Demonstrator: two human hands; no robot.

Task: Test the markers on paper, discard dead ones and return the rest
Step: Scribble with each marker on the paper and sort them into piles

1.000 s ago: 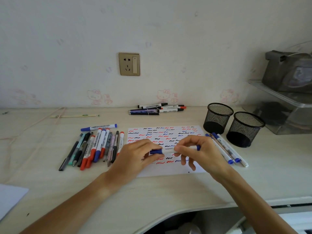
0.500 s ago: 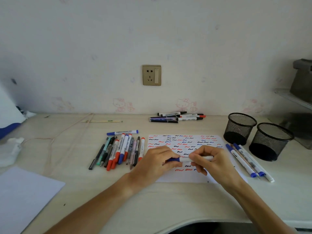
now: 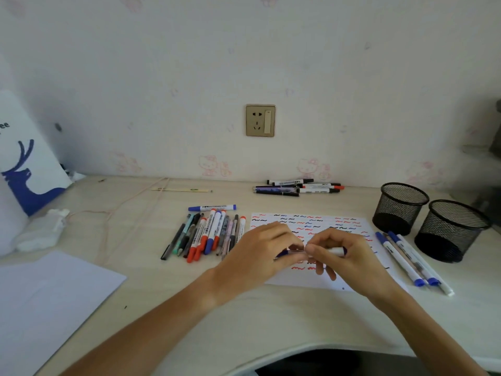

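Both hands hold one blue marker (image 3: 335, 251) level above the test paper (image 3: 320, 223), which is covered in red, blue and black squiggles. My left hand (image 3: 260, 251) pinches its blue cap end. My right hand (image 3: 344, 253) grips the white barrel. The two hands touch at the middle, hiding the joint between cap and barrel. A row of several markers and pens (image 3: 206, 234) lies left of the paper. Three markers (image 3: 406, 259) lie right of it.
Two black mesh pen cups (image 3: 401, 207) (image 3: 452, 229) stand at the right. Another small marker group (image 3: 298, 187) lies by the wall under a socket. A blank sheet (image 3: 48, 299) lies at the near left, with a white-and-blue bag (image 3: 24, 169) and crumpled tissue (image 3: 43, 232) beyond.
The head camera has swung left, bringing the bag and blank sheet into view. My hands have closed together along the blue marker, so less of the barrel shows between them.
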